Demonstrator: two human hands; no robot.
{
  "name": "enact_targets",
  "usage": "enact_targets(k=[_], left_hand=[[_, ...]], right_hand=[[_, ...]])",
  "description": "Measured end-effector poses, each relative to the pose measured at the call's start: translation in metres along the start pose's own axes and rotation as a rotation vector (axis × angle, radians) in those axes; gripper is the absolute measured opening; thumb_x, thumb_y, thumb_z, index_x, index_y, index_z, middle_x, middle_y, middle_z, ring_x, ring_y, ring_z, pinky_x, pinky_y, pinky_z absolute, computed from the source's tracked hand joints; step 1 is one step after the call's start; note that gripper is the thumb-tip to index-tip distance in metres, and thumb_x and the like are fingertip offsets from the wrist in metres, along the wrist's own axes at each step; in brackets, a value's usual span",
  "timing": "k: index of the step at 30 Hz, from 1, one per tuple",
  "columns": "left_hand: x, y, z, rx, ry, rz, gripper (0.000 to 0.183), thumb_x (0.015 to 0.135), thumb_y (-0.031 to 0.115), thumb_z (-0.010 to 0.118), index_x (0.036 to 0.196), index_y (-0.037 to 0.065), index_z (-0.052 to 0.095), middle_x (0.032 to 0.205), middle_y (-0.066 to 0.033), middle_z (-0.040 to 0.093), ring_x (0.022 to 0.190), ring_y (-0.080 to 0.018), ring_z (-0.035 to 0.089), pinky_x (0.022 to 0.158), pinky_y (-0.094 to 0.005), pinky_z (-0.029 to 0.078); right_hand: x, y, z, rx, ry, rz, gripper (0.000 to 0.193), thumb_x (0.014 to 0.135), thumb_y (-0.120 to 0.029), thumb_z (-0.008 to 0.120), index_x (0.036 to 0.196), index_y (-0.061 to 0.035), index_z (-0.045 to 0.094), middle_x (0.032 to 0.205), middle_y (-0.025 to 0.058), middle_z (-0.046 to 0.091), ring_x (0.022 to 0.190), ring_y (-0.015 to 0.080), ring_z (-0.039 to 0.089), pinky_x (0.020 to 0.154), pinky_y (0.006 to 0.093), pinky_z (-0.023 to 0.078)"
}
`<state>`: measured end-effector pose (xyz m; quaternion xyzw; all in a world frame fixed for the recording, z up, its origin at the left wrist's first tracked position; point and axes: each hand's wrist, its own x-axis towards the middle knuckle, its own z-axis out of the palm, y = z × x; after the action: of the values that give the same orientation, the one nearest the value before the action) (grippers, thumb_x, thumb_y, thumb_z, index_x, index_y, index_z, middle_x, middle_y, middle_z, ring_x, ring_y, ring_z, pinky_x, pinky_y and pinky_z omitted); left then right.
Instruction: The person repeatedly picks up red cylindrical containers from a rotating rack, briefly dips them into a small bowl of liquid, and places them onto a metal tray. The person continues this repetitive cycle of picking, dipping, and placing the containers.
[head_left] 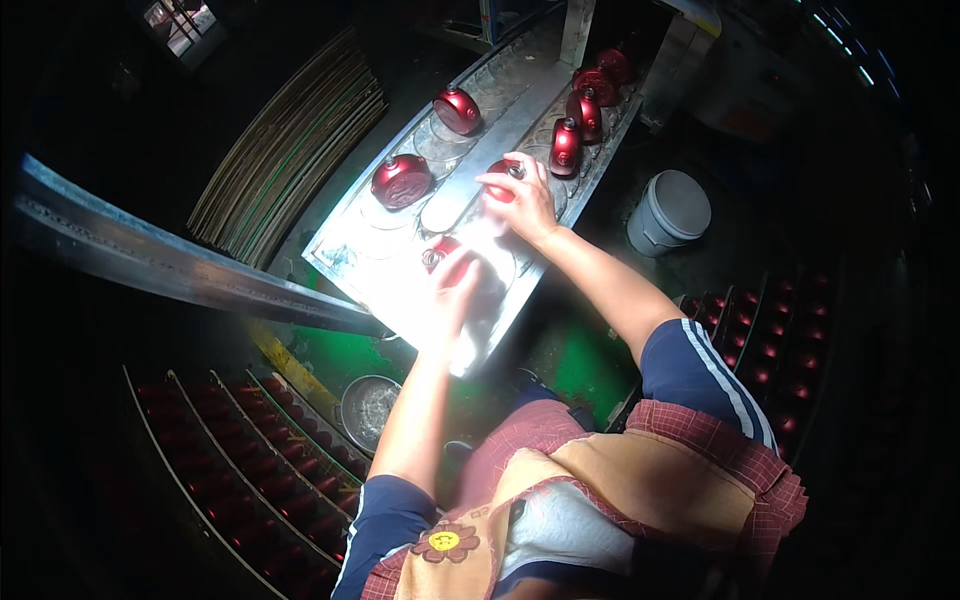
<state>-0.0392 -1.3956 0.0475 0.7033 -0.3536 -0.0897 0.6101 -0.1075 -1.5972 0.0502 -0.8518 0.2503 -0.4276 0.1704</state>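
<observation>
My left hand (456, 286) is closed round a shiny red round-bodied bottle (438, 250) with a small neck, over the brightly lit near part of the metal table (350, 258). My right hand (527, 205) grips another red bottle (497, 188), a little farther off and to the right, with fingers by its neck. Glare washes out part of the left hand. Beyond the left hand, a red bottle (402, 182) and a farther one (457, 110) rest near the table's left edge. Several more, the nearest a red bottle (566, 150), line its right edge.
Racks of red bottles (240, 470) stand at the lower left, with another rack (770, 340) at the right. A white bucket (672, 212) stands right of the table. A metal bowl (370, 412) sits near my left arm. A curved metal bar (190, 258) crosses the left side.
</observation>
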Motion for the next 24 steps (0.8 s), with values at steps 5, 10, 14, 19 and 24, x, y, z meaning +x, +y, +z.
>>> enact_targets(k=[5,10,14,19,24], left_hand=[[0.053,-0.031,0.093,0.526,-0.194,0.097,0.034,0.068,0.016,0.082,0.101,0.024,0.077,0.132,-0.0073,0.054,0.124,-0.0328,0.046,0.102,-0.0427,0.043],[0.045,-0.014,0.068,0.393,-0.205,0.301,0.033,0.074,0.015,0.078,0.107,0.018,0.076,0.149,-0.0228,0.041,0.131,-0.0372,0.045,0.109,-0.0432,0.037],[-0.031,0.029,-0.072,-0.013,-0.069,-0.031,0.024,0.080,-0.002,0.070,0.104,-0.001,0.072,0.127,-0.0144,0.060,0.108,-0.0200,0.061,0.091,-0.0306,0.049],[-0.222,0.115,-0.298,-0.036,0.566,-0.127,0.020,0.087,-0.003,0.064,0.105,0.000,0.071,0.114,-0.0085,0.065,0.102,-0.0158,0.063,0.088,-0.0272,0.052],[-0.509,0.232,-0.496,0.587,1.432,-0.218,0.021,0.092,0.003,0.061,0.113,0.004,0.066,0.121,-0.0062,0.061,0.107,-0.0157,0.061,0.092,-0.0279,0.050]], right_hand=[[0.018,0.076,0.048,-0.071,-0.185,0.283,0.037,0.073,-0.025,0.077,0.109,-0.0346,0.074,0.136,0.0123,0.047,0.127,0.0355,0.040,0.105,0.0409,0.042],[0.040,0.075,0.005,-0.045,-0.070,0.253,0.049,0.077,-0.023,0.075,0.124,-0.0357,0.067,0.144,0.0264,0.040,0.132,0.0407,0.034,0.112,0.0431,0.032],[-0.010,-0.002,-0.031,0.644,0.022,0.164,0.030,0.085,0.005,0.062,0.111,-0.0059,0.071,0.124,0.0102,0.052,0.107,0.0205,0.058,0.087,0.0287,0.050],[-0.152,-0.198,0.017,1.103,-0.575,0.355,0.020,0.084,0.011,0.059,0.100,0.0019,0.066,0.108,0.0087,0.058,0.092,0.0147,0.059,0.080,0.0255,0.050],[-0.234,-0.429,0.062,1.192,-1.113,-0.073,0.021,0.085,0.010,0.059,0.103,0.0024,0.065,0.109,0.0080,0.058,0.100,0.0164,0.056,0.090,0.0267,0.045]])
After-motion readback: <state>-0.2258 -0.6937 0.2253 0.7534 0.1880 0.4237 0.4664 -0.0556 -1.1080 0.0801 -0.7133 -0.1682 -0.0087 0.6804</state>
